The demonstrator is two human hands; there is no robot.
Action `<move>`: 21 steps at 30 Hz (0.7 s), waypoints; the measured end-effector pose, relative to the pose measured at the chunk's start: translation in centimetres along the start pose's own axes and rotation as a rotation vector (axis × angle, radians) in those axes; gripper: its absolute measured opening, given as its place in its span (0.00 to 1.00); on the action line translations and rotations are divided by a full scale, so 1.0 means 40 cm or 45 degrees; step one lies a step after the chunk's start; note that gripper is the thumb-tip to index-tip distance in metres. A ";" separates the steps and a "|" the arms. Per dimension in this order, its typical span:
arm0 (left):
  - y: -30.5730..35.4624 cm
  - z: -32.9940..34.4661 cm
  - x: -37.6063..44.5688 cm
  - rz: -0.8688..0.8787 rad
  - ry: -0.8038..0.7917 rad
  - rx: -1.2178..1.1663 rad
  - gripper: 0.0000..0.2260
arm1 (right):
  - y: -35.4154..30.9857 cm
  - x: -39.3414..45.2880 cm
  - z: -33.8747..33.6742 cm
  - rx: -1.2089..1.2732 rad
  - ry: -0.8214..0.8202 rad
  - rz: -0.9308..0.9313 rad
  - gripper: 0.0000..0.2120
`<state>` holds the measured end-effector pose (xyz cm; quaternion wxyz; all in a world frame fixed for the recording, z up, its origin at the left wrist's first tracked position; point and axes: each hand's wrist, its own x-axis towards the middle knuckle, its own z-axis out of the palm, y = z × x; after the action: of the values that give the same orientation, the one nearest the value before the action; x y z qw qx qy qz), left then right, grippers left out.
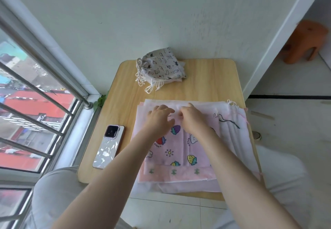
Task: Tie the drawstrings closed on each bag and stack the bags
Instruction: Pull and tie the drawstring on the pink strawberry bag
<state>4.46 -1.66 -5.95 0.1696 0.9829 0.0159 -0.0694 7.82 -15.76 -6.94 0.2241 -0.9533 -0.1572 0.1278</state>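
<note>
A pile of flat drawstring bags lies on the near half of the small wooden table [206, 78]. On top is a pink bag [177, 150] printed with strawberries and rabbits. My left hand [159, 119] and my right hand [191, 119] sit close together at the far edge of this bag, fingers curled at its mouth, apparently pinching the cloth or its string. Whitish bags [232, 132] spread out to the right beneath it, with cord ends at the far right corner. At the far left of the table sits a stack of tied bags [161, 67] with an animal-print one on top, strings hanging.
A phone [109, 144] lies face down at the table's left edge. A wall stands right behind the table, and a barred window [35, 103] is on the left. An orange stool [304, 42] is on the floor at the far right. My knees flank the table.
</note>
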 end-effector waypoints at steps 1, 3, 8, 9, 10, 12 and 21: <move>0.005 -0.001 0.002 0.034 0.005 0.046 0.14 | -0.003 -0.004 -0.005 0.062 0.040 -0.042 0.04; 0.015 -0.009 0.007 0.054 0.046 0.059 0.13 | -0.003 -0.013 -0.022 0.124 0.104 -0.099 0.06; 0.005 -0.051 -0.018 -0.170 0.152 -0.499 0.08 | 0.014 -0.023 -0.046 0.086 0.636 0.027 0.18; -0.001 -0.061 -0.027 -0.220 0.166 -0.564 0.08 | 0.020 -0.023 -0.048 0.130 0.732 0.115 0.17; -0.009 -0.067 -0.036 -0.270 0.169 -0.611 0.08 | 0.027 -0.023 -0.049 0.164 0.742 0.209 0.16; -0.027 -0.080 -0.054 -0.370 0.156 -0.686 0.09 | 0.035 -0.013 -0.049 0.230 0.508 0.373 0.15; -0.115 -0.116 -0.110 -0.550 -0.413 -0.603 0.13 | -0.033 0.047 -0.020 0.052 -0.159 0.401 0.10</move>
<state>0.46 4.21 -2.51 0.3743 0.8666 0.2119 -0.2530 9.50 -14.28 -5.96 0.2105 -0.9515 -0.0168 0.2237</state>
